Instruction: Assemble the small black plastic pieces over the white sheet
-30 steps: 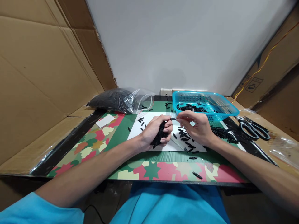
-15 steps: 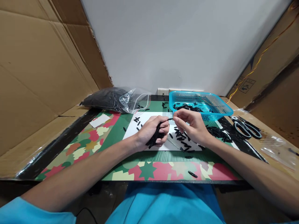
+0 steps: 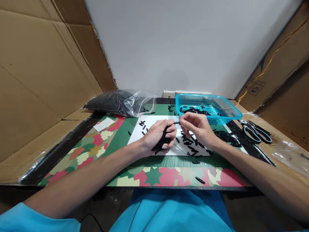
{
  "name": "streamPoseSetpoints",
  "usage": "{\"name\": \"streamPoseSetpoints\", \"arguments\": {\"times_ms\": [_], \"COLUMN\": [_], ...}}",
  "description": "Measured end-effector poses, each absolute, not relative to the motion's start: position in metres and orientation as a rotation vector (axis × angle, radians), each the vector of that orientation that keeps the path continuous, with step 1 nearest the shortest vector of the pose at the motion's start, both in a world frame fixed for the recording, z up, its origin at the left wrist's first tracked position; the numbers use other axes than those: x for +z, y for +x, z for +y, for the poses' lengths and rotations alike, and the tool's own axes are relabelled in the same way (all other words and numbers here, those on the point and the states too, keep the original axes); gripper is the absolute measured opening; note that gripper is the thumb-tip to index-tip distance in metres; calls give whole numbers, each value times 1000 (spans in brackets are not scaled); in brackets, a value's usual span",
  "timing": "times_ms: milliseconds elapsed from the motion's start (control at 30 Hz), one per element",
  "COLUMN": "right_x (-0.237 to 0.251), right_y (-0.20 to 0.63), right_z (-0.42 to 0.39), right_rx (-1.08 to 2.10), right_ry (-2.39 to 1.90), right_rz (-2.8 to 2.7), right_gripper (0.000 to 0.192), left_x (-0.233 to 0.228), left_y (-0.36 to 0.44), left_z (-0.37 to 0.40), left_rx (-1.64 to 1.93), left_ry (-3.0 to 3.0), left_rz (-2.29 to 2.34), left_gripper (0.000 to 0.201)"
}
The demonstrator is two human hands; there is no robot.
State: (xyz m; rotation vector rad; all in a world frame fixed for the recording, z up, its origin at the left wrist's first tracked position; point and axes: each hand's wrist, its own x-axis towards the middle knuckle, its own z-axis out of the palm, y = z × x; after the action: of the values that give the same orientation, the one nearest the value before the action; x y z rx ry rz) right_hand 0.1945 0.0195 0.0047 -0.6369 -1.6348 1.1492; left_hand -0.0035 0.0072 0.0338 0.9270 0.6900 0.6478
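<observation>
My left hand [image 3: 161, 133] is wrapped round a bundle of thin black strands [image 3: 159, 145], whose ends stick out below the fingers. Between the two hands a small black piece [image 3: 177, 122] spans from the left thumb to the right fingertips. My right hand [image 3: 196, 128] pinches the other end of that piece with thumb and forefinger. Beneath both hands lies a white sheet [image 3: 135, 138], strewn with loose short black pieces [image 3: 187, 139]. Exactly what kind of part these pieces are, I cannot make out.
Behind the right hand stands a blue plastic basket [image 3: 231, 111] holding more black pieces. A clear bag [image 3: 108, 101] full of black material lies at the back left. Scissors [image 3: 252, 133] rest at the right, near a dark pile [image 3: 225, 137]. Cardboard [image 3: 43, 48] walls the left side.
Both hands keep nearly the same pose, with the small black piece still between them. The whole view has shifted very slightly.
</observation>
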Motion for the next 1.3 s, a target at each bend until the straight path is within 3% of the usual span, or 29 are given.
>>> {"name": "streamPoseSetpoints", "arguments": {"times_ms": [1300], "right_x": [2], "right_y": [193], "right_z": [16], "right_rx": [1055], "right_ry": [-669], "right_rz": [-1682], "right_gripper": [21], "left_x": [36], "left_y": [-3], "left_z": [6], "left_rx": [683], "left_ry": [932], "left_rz": [696], "left_gripper": [38]}}
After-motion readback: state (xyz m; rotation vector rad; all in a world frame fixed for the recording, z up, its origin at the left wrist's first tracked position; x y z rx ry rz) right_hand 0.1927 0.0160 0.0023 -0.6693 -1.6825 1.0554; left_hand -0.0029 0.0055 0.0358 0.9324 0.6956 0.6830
